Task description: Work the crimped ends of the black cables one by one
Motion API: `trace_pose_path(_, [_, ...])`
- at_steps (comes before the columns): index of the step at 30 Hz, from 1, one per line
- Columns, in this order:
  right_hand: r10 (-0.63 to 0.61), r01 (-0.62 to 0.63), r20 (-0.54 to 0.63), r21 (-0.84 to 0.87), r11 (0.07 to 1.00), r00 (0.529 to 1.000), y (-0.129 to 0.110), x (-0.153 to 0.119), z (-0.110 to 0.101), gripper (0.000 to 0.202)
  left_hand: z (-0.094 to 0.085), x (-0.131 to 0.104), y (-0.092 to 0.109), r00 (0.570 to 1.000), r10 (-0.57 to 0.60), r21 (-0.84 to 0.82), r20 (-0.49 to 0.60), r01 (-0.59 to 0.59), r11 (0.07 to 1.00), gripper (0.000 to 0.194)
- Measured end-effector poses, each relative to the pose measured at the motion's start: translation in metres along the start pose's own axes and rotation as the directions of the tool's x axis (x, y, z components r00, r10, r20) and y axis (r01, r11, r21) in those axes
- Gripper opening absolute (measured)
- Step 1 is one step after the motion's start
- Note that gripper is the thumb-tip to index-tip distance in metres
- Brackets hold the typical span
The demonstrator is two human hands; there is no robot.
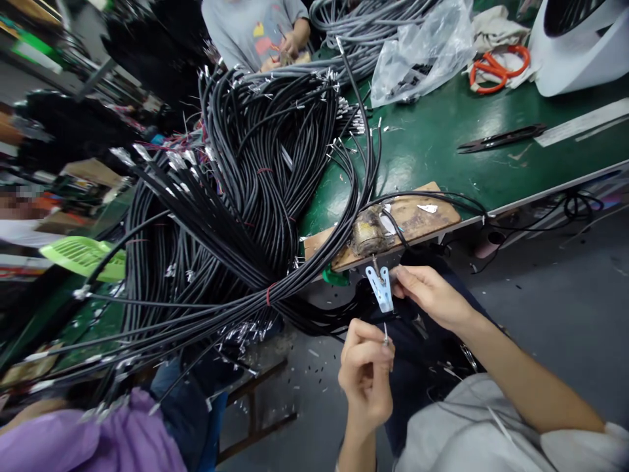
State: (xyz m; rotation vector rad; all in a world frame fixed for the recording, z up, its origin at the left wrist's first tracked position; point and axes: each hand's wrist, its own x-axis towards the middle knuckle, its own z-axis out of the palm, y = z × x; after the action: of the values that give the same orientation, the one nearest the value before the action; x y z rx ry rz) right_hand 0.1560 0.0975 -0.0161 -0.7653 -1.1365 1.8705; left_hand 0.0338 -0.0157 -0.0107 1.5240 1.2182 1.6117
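A light-blue clip [381,289] hangs at the front edge of a wooden board [417,215], below a taped lump [368,233] fixed on it. My left hand [366,370] is below the clip, its thumb and fingers pinched on a thin white wire end [386,334]. To the right of the clip, my right hand [427,292] has thumb and fingers pressed together close beside it; what they hold is too small to name. Black cables [319,265] bound with a red tie curve past the board on the left.
Large bundles of black cables [265,137] cover the left of the green table [417,157]. Snips [501,139], orange-handled scissors [498,69] and a plastic bag [422,52] lie farther back. One person in grey sits across; another in purple [98,439] is at lower left.
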Motion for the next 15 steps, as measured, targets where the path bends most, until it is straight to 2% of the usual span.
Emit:
trace_pose_path(4, [-0.001,-0.001,0.098,0.014,1.000,0.995,0.004,0.010,0.013,0.059,0.008,0.010,-0.002,0.988,0.129,0.054,-0.086,-0.124,0.991,0.027])
trace_pose_path(9, [-0.007,0.008,-0.021,0.045,0.999,1.000,0.005,0.014,0.016,0.059,0.011,0.013,-0.009,0.980,0.146,0.149,-0.138,-0.126,0.981,0.025])
trace_pose_path(12, [0.059,-0.070,0.057,0.215,0.974,0.997,-0.001,0.014,0.018,0.050,0.014,0.013,-0.013,0.981,0.133,0.173,-0.138,-0.109,0.979,0.026])
trace_pose_path(15, [0.109,-0.133,0.084,0.373,0.918,0.990,-0.006,0.015,0.021,0.043,0.017,0.012,-0.013,0.984,0.125,0.200,-0.123,-0.099,0.975,0.026])
